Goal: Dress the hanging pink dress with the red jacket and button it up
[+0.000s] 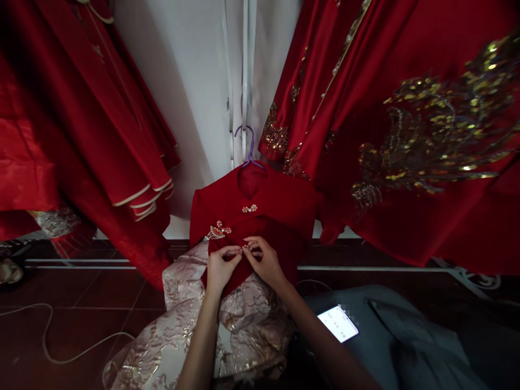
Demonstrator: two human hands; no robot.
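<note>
A red jacket (280,197) hangs in front of me on a purple wire hanger (251,145). At its chest sits a beaded clasp (249,208), and an orange-and-pearl brooch (218,231) lies to the left. Lower down, my left hand (220,266) and my right hand (264,261) meet at the jacket front. Both pinch a small beaded clasp (244,248) between thumb and fingers, one hand on either side. Fingertips hide most of that clasp, so whether it is joined cannot be seen. Below the jacket spreads a pale gold brocade skirt (179,319).
Red garments (122,108) hang at the left, and a red gown with gold sequins (439,130) hangs at the right. A lit phone (338,324) rests on grey-blue cloth (398,325). A white cable (49,346) curls over the dark tiled floor. White rails run along it.
</note>
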